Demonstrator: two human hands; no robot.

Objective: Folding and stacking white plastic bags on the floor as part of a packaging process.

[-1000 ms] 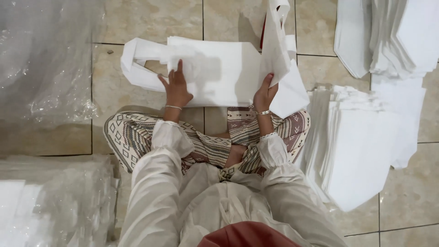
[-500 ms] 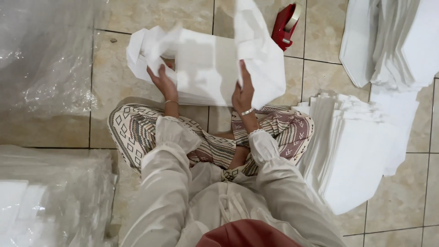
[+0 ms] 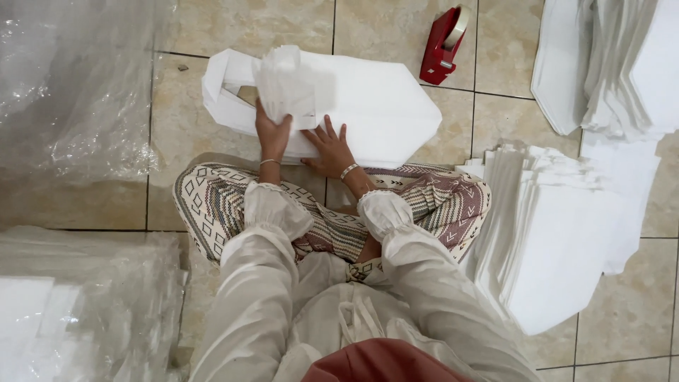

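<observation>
A white fabric bag (image 3: pixel 375 106) with loop handles lies flat on the tiled floor in front of my crossed legs. My left hand (image 3: pixel 272 134) grips a folded flap of the bag and holds it up over the handle end. Fingers spread, my right hand (image 3: pixel 329 147) presses flat on the bag's near edge. Both wrists wear thin bracelets, and my sleeves are white.
A red tape dispenser (image 3: pixel 443 44) stands on the floor beyond the bag. A stack of white bags (image 3: pixel 559 233) lies at my right, another pile (image 3: pixel 615 64) at top right. Clear plastic sheeting (image 3: pixel 78 92) and wrapped white bundles (image 3: pixel 78 304) fill the left side.
The bag's raised right part has been laid flat. My right hand moved down to press on the near edge, while my left hand lifted the folded flap at the handle end.
</observation>
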